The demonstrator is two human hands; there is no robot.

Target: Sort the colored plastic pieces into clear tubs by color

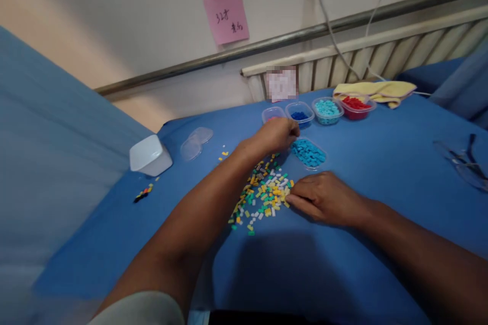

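Note:
A loose pile of small bricks [274,190] in yellow, green and white lies spread over the blue table cover. My left hand [278,133] hangs over the far side of the pile, fingertips pinched, beside a clear tub of blue bricks [308,153]. Whatever the pinch holds is hidden. At the pile's right edge, my right hand [324,198] rests with its fingers curled together against the bricks; I cannot make out anything in them. A tub with pink pieces [273,112] is partly covered by my left hand.
Beyond stand tubs of dark blue [300,115], turquoise [328,109] and red bricks [355,105], near a yellow cloth [375,91]. Clear lids [196,142] and a white container [150,155] are at left, with a few stray bricks [144,193]. Glasses [467,162] lie at right.

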